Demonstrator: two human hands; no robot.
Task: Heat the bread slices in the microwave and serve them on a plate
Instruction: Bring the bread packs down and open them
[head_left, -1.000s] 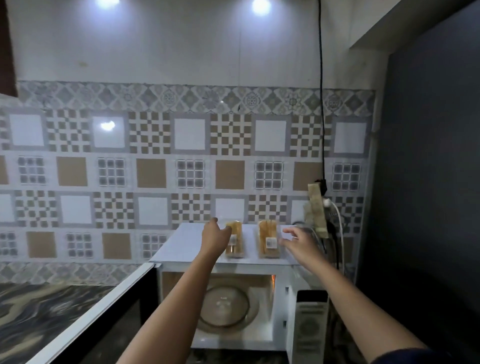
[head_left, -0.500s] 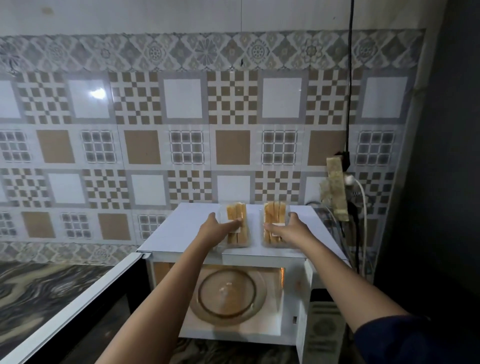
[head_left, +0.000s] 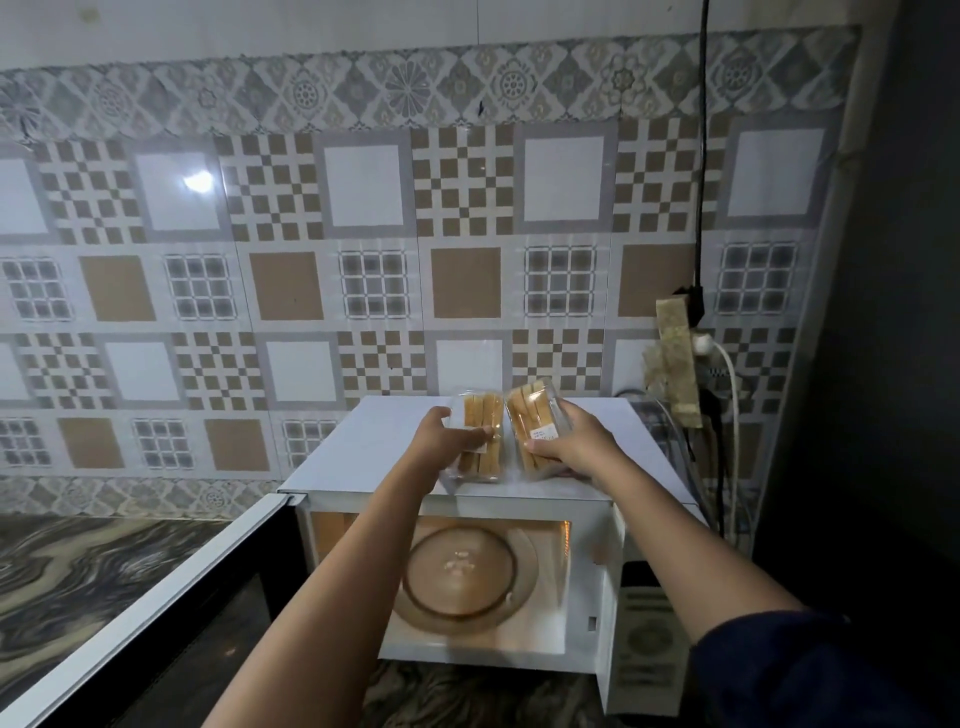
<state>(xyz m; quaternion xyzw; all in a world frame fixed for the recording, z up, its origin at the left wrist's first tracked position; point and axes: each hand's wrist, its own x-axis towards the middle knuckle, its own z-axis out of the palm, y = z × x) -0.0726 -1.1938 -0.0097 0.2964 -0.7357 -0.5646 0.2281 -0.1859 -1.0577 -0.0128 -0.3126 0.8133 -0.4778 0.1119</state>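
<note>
Two clear plastic packs of bread slices are on top of the white microwave (head_left: 363, 441). My left hand (head_left: 441, 436) grips the left bread pack (head_left: 480, 415), which still rests on the microwave top. My right hand (head_left: 566, 447) grips the right bread pack (head_left: 530, 410), tilted with its far end raised. The microwave stands lit inside, and its glass turntable (head_left: 462, 571) lies bare in the cavity. No plate is in view.
The microwave door (head_left: 145, 613) hangs open to the left over a dark marbled counter (head_left: 78, 571). A wall socket with plugs and white cables (head_left: 696, 358) sits right of the microwave. A dark panel (head_left: 883, 312) closes off the right side.
Both hands reached to the packs and closed on them. The right pack has tipped up off the microwave top. The camera has moved closer and lower.
</note>
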